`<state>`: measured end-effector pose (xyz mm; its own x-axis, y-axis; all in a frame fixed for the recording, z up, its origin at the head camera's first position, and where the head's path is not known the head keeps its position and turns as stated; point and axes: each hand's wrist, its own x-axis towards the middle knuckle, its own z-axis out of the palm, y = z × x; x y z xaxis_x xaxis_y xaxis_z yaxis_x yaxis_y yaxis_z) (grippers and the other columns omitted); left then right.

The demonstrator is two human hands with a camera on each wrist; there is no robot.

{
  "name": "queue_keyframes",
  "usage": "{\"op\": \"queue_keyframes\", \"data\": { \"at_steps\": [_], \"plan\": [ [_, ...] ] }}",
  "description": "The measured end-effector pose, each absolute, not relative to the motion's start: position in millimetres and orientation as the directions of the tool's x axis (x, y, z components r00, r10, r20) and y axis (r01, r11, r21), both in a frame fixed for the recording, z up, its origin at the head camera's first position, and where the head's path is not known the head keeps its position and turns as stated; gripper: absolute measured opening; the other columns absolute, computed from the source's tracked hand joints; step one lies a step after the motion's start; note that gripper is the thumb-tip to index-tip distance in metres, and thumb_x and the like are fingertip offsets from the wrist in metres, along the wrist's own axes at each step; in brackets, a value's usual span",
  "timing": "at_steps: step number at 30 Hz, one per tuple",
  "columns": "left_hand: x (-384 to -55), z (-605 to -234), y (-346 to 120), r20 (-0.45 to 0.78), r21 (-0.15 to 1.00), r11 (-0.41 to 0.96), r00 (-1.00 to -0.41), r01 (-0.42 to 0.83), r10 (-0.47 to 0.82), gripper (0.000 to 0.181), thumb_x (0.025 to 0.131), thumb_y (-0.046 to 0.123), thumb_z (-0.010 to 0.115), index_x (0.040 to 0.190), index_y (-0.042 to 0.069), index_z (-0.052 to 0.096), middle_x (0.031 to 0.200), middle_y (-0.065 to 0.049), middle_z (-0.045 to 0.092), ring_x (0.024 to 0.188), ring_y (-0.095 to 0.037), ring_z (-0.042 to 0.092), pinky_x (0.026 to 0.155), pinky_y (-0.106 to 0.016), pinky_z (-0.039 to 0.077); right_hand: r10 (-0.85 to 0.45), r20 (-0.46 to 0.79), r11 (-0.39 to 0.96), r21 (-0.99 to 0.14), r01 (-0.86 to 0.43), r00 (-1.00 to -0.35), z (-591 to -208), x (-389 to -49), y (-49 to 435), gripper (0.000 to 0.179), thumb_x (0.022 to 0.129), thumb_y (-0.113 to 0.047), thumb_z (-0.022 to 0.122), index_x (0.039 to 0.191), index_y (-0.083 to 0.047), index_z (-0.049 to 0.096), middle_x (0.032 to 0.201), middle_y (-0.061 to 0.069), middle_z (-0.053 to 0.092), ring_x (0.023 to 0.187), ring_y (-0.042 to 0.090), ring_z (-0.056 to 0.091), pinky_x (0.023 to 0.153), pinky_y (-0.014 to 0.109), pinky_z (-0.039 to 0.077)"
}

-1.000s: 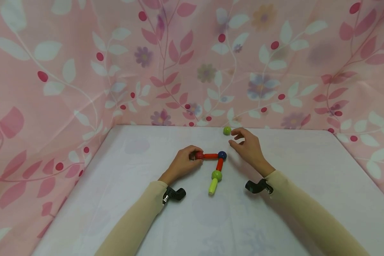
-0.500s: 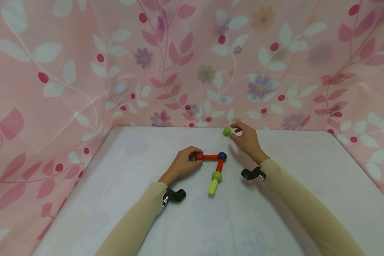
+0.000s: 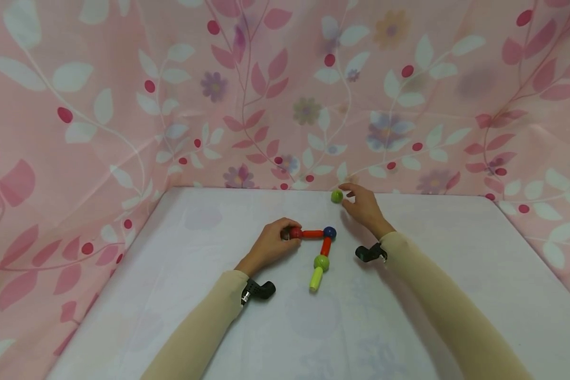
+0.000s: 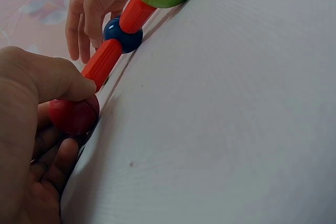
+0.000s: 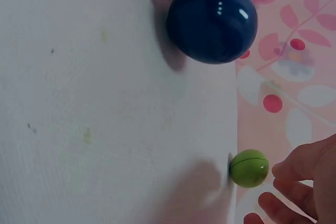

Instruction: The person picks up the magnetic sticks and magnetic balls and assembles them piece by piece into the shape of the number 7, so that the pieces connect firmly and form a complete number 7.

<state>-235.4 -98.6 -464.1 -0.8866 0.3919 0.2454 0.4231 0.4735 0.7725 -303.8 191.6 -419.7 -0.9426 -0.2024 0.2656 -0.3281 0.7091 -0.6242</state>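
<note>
My left hand point(image 3: 275, 240) grips a red ball point(image 4: 76, 115) between thumb and fingers at the left end of a chain of toy balls and rods. From that ball a red rod point(image 3: 312, 234) runs right to a dark blue ball point(image 5: 212, 22). A second red rod point(image 3: 325, 246) leads from there toward me, to a green ball point(image 3: 321, 262) with a light green rod point(image 3: 316, 278) on its near side. By the table's far edge lies a separate green ball point(image 5: 249, 168). My right hand point(image 3: 363, 207) is close beside it, fingers bent loosely, fingertips near its right side.
Everything lies on a white-covered table point(image 3: 195, 327). A pink floral curtain point(image 3: 275, 79) rises directly behind its far edge. Black wrist cameras point(image 3: 258, 290) stick out from both sleeves.
My right hand has moved forward and slightly left, closer to the separate green ball. The left hand keeps its hold on the red ball, and the chain stays in place.
</note>
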Motion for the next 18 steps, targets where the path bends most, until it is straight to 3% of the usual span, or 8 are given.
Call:
{"op": "queue_keyframes", "data": {
  "at_steps": [7,13,18],
  "plan": [
    [-236,-465,-99,0.262,0.768,0.468,-0.881,0.437,0.394,0.033,0.092,0.014,0.077,0.124,0.010,0.071,0.108,0.001,0.067,0.092,-0.017,0.057,0.080,-0.033,0.048,-0.256,0.249,0.744,-0.567,-0.355,-0.934,-425,-311,190,0.044,0.099,0.005,0.053,0.142,-0.002,0.060,0.143,0.018,0.059,0.130,0.040,0.053,0.109,0.056,0.039],
    [-236,-465,-99,0.258,0.762,0.477,-0.881,0.438,0.397,0.033,0.092,0.014,0.078,0.124,0.011,0.071,0.108,0.001,0.067,0.092,-0.017,0.057,0.080,-0.033,0.048,-0.321,0.194,0.755,-0.539,-0.374,-0.927,-424,-314,189,0.050,0.098,0.009,0.046,0.146,-0.001,0.056,0.155,0.019,0.048,0.145,0.039,0.040,0.117,0.053,0.029],
    [-236,-465,-99,0.251,0.761,0.481,-0.881,0.436,0.402,0.034,0.092,0.014,0.078,0.125,0.009,0.071,0.109,0.001,0.067,0.093,-0.017,0.057,0.080,-0.032,0.048,-0.324,0.156,0.775,-0.522,-0.356,-0.933,-426,-317,190,0.048,0.099,0.008,0.048,0.145,-0.001,0.057,0.152,0.019,0.051,0.142,0.038,0.043,0.116,0.052,0.031]
  ]
}}
